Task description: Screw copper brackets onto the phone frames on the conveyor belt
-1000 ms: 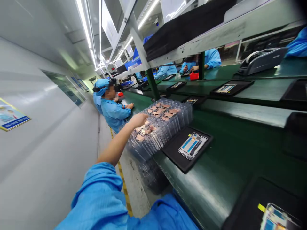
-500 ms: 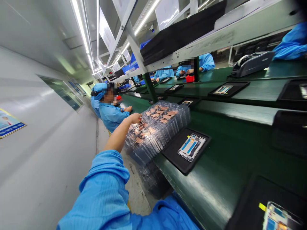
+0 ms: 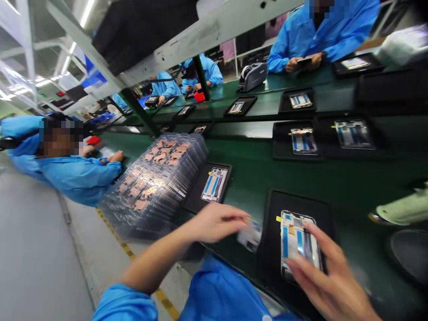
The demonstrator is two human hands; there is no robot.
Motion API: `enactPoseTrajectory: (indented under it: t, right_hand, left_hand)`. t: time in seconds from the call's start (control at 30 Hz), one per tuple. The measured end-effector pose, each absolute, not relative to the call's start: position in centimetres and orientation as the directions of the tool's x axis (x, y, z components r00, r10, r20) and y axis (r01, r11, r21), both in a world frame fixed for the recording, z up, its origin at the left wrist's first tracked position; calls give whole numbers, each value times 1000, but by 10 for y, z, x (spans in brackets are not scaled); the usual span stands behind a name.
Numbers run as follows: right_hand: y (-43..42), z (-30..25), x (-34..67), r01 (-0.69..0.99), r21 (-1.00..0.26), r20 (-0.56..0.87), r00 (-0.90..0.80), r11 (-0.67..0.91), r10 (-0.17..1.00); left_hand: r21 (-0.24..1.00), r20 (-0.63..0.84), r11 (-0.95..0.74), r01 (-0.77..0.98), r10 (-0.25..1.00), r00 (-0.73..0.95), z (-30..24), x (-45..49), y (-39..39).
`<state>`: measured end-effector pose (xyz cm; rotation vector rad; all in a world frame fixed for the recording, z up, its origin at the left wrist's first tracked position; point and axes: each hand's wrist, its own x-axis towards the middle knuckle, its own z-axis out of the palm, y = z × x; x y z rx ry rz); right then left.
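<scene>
My left hand (image 3: pixel 216 221) is closed in a pinch on a small flat part (image 3: pixel 250 235), blurred by motion, held just above the green belt (image 3: pixel 254 178). My right hand (image 3: pixel 329 281) lies with fingers stretched out on a phone frame (image 3: pixel 296 238), which sits in a black tray (image 3: pixel 274 249) near the belt's front edge. The small part hangs just left of that tray. A stack of clear plastic trays (image 3: pixel 154 183) with copper-coloured parts stands to the left, beyond my left hand.
More black trays with phone frames (image 3: pixel 214 183) (image 3: pixel 302 140) (image 3: pixel 352 133) lie along the belt. A person in blue (image 3: pixel 72 171) works at my left; others in blue sit across the line (image 3: pixel 321 33). A grey machine (image 3: pixel 252 76) stands opposite. A pale object (image 3: pixel 401 209) lies at right.
My left hand has left the stack of clear trays and come back towards me, now pinching a small part. The view has swung right and down, and my right hand has appeared on the phone frame.
</scene>
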<state>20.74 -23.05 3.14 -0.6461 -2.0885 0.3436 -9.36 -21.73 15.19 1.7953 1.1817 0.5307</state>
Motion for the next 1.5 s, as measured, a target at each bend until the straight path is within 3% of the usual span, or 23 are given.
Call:
enactPoseTrajectory:
  t: [0.1, 0.17, 0.23, 0.3, 0.4, 0.53, 0.63, 0.9, 1.0, 1.17, 1.5]
  right_hand:
    - [-224, 37, 204, 290, -427, 672, -532, 856, 515]
    - [-217, 41, 214, 290, -434, 651, -554, 853, 519]
    - [-210, 45, 229, 361, -484, 637, -480, 797, 603]
    - [-203, 47, 242, 480, -578, 582, -324, 659, 746]
    - [-191, 44, 249, 578, -730, 400, -69, 364, 914]
    - [-177, 27, 245, 486, -856, 219, 30, 178, 975]
    - [-174, 14, 243, 473, -868, 182, 20, 151, 983]
    - [-177, 5, 247, 426, -893, 171, 30, 142, 985]
    - [-177, 6, 245, 494, -840, 254, -11, 226, 967]
    - [-176, 13, 239, 478, -744, 412, -221, 467, 884]
    - [-169, 12, 235, 474, -720, 397, -318, 507, 861]
  left_hand:
    - [942, -221, 3, 335, 757, 615, 99, -29, -198]
    - [926, -277, 31, 375, 733, 622, 81, -8, -180]
    - [860, -237, -99, 501, 791, 564, 75, 1, -163]
    - [683, -104, -337, 648, 834, 542, 72, 8, -153]
    - [358, -11, -598, 717, 765, 644, 67, 22, -153]
    - [149, -6, -654, 742, 749, 662, 58, 43, -166]
    - [145, -27, -629, 764, 769, 638, 57, 53, -168]
    - [296, -65, -588, 753, 774, 630, 58, 59, -163]
    - [314, 15, -657, 686, 726, 688, 57, 52, -177]
    - [331, 121, -732, 596, 659, 743, 57, 32, -207]
    - [270, 135, -767, 583, 629, 766, 42, 25, -218]
